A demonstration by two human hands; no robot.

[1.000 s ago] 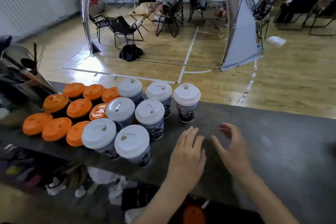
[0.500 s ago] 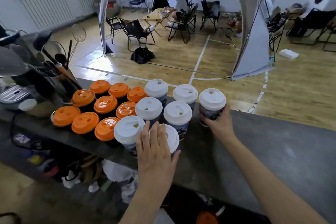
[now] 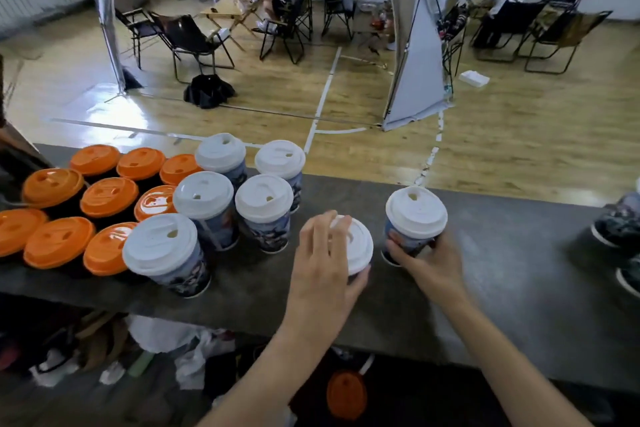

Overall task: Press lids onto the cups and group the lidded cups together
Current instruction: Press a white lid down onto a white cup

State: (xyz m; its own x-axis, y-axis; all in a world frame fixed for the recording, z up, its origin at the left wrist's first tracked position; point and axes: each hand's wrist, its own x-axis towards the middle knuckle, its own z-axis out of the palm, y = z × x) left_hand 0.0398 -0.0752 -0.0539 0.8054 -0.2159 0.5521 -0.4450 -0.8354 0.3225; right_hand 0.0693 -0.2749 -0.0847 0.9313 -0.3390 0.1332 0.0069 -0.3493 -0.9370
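Two hands (image 3: 323,274) (image 3: 431,262) clasp white-lidded cups (image 3: 356,246) (image 3: 414,222).

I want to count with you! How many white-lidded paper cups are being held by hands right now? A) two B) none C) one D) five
A: the left hand grips one white-lidded paper cup, the right hand another white-lidded cup.

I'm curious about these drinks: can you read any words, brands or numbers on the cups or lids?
None can be read.
White-lidded cups: colourful printed artwork on the sides, too blurred for any words.
Orange lids: raised embossed marks, illegible.
White lids: no text visible.
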